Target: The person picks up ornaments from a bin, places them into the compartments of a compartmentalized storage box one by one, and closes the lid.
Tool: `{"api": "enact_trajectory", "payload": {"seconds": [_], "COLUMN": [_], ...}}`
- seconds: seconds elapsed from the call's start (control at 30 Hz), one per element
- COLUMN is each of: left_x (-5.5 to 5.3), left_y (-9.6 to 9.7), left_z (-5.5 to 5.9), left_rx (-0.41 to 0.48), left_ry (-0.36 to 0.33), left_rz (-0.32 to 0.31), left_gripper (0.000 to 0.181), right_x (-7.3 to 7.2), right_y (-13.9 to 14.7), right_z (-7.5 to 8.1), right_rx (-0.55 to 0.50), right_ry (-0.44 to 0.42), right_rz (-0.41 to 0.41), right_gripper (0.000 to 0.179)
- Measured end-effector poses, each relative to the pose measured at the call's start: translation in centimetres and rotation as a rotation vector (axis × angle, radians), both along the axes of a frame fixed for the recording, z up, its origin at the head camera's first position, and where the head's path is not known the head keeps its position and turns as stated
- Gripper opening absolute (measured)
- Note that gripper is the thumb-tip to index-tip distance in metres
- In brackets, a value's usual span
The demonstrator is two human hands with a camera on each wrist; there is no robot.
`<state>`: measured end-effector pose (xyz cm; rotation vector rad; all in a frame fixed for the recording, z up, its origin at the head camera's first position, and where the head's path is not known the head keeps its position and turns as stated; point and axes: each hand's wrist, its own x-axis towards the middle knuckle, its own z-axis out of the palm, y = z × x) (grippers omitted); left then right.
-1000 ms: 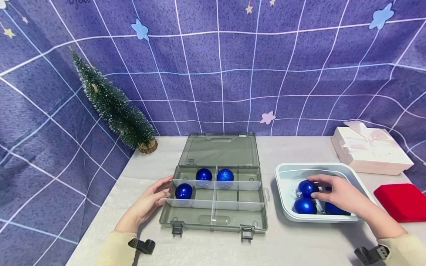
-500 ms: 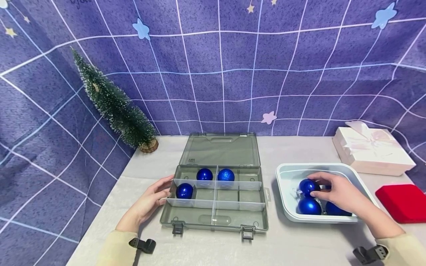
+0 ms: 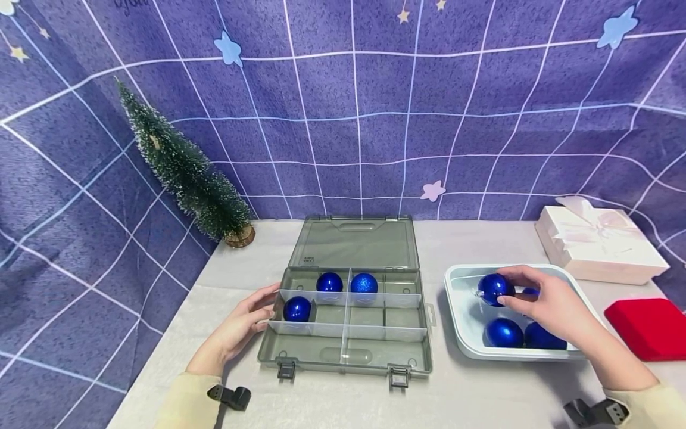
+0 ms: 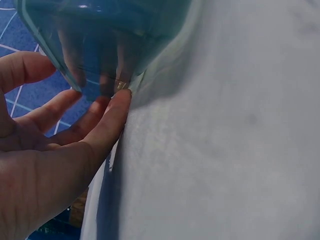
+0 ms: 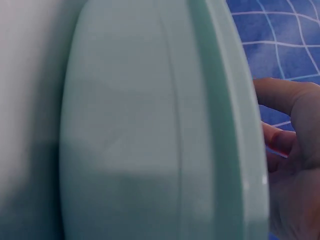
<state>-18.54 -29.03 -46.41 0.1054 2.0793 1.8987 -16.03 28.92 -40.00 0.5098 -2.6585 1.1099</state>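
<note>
In the head view, my right hand [image 3: 552,301] pinches a shiny blue Christmas ball [image 3: 495,290] between thumb and fingers, above the white plastic tub [image 3: 455,325]. More blue balls lie in the tub, among them a satin one [image 3: 504,332]; my hand partly hides others. My left hand [image 3: 241,322] rests its fingertips against the left side of a grey see-through divided case [image 3: 348,356], whose lid lies back. Three balls sit in the case: a glossy one [image 3: 329,283] and a glittery one [image 3: 364,284] in the back row, another glossy ball [image 3: 297,309] at middle left.
A small frosted Christmas tree [image 3: 182,167] leans at the back left. On the far right are a pale gift box [image 3: 600,244] with a bow and a red box [image 3: 648,329]. Purple grid-patterned cloth [image 3: 332,119] hangs behind the table.
My right hand has raised the pinched ball slightly, away from the satin ball below it, which has shifted a little to the right. The left hand stays in place.
</note>
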Motion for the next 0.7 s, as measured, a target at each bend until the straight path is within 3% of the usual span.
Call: {"api": "enact_trajectory", "payload": {"seconds": [0.3,0.7], "left_x": [0.1,0.0], "left_y": [0.0,-0.2], "left_z": [0.1,-0.2], "left_rx": [-0.010,0.010], "left_ry": [-0.010,0.001], "left_rz": [0.003,-0.009], "left_gripper": [0.071,0.071], "right_x": [0.5,0.3], "right_y": [-2.8,-6.6], "right_z": [1.4,2.7], "right_rx": [-0.134,-0.153], "right_ry": [0.006,-0.005], "right_rz": [0.019,0.075], "right_gripper": [0.043,0.046]}}
